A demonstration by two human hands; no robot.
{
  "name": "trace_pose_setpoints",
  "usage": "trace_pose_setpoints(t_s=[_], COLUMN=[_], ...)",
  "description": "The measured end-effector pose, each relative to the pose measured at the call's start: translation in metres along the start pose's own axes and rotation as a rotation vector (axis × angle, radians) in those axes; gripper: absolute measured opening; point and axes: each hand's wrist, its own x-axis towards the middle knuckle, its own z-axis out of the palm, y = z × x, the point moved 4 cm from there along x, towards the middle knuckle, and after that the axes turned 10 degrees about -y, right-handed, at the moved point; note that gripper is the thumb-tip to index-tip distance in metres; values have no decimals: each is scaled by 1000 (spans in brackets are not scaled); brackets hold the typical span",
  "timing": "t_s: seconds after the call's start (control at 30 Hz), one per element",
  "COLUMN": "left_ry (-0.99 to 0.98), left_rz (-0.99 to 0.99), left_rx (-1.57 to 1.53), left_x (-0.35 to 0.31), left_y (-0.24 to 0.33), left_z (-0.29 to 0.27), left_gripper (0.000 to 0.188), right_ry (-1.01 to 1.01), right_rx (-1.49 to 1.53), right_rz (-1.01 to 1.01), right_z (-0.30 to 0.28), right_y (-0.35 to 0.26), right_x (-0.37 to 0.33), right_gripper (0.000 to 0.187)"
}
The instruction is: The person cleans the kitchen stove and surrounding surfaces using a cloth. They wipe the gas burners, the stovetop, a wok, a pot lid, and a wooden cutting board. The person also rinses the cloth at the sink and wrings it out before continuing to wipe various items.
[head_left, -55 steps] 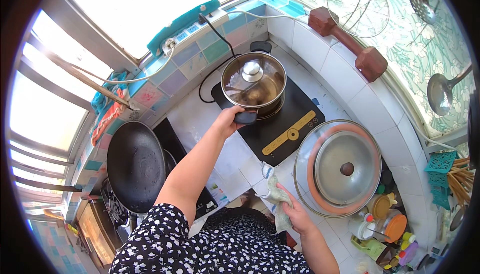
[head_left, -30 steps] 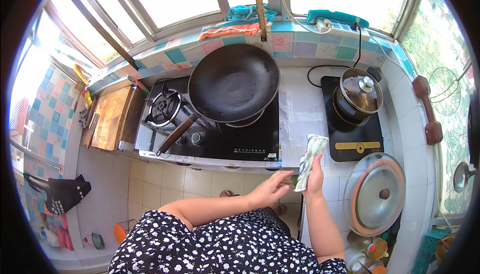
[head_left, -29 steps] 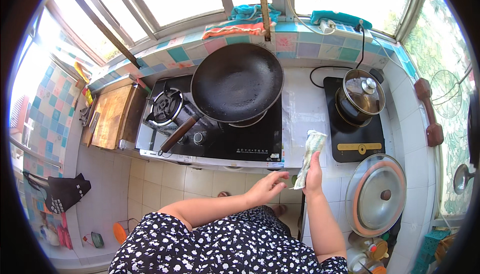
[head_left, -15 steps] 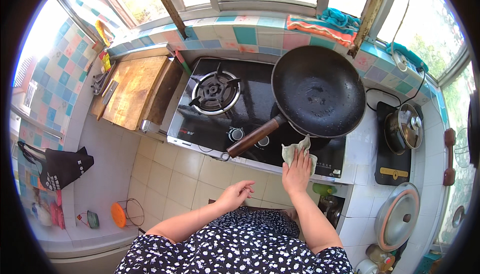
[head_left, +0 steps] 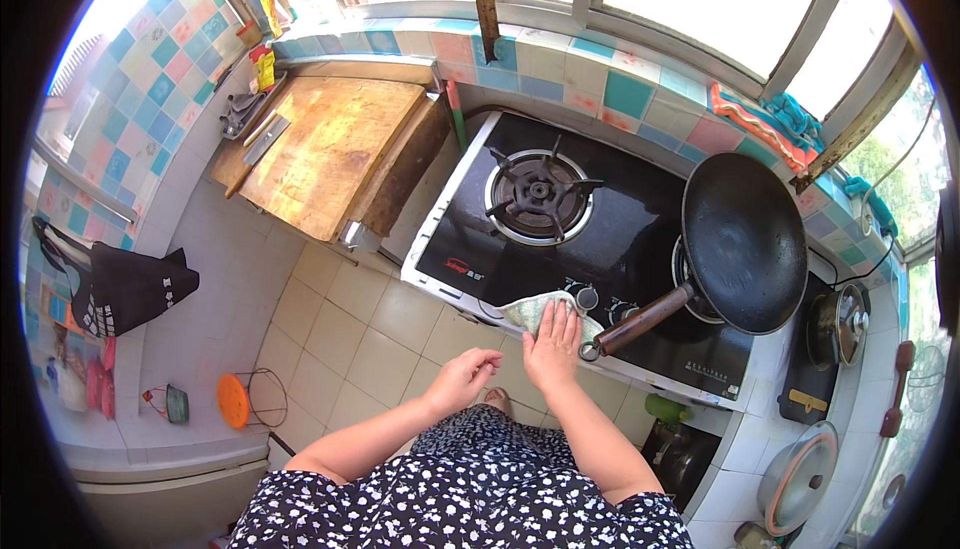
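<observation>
Under my right hand [head_left: 551, 348] lies a pale green-white cloth [head_left: 524, 311], pressed flat against the front edge of the black gas stove [head_left: 620, 199], beside the control knobs [head_left: 582, 296]. The fingers stretch forward over the cloth and hide part of it. My left hand [head_left: 464, 380] hangs in front of the stove, fingers curled in with nothing seen in them. A black wok [head_left: 748, 244] sits on the right burner; its wooden handle [head_left: 645, 319] points toward me, ending close to my right hand. The left burner [head_left: 540, 192] is bare.
A wooden cutting board [head_left: 330, 154] with a knife [head_left: 266, 141] lies left of the stove. To the right are a lidded pot [head_left: 838, 324] and a large lid [head_left: 798, 479]. A black bag [head_left: 145, 287] and orange disc [head_left: 233, 401] are far left.
My right hand has carried the cloth leftward along the stove's front, from right of the wok handle to its left. My left hand's fingers are more curled. The view has shifted left.
</observation>
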Motion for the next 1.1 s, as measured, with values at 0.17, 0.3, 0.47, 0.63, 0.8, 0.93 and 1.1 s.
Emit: trace_pose_setpoints(t_s=[0.17,0.3,0.47,0.63,0.8,0.93,1.1], left_ry=[64,112,126,237,273,328,178], left_rz=[164,135,-124,-179,-167,-207,-24], left_rx=[137,296,775,817,839,812,879], left_x=[37,81,115,123,125,143,183], left_y=[31,21,19,5,-18,-44,-62], left_z=[3,37,68,45,-5,-66,-128], left_gripper=[37,58,73,70,65,63,58], right_ry=[-109,-239,-109,-43,-68,-50,268], right_rx=[106,652,796,575,521,491,535], right_rz=[-170,-253,-252,-361,-337,-257,-102], right_z=[-8,-35,-55,-62,-63,-60,-71], right_y=[-6,28,43,29,20,5,-9], right_x=[22,37,19,14,27,43,95], right_gripper=[60,48,48,43,43,41,39])
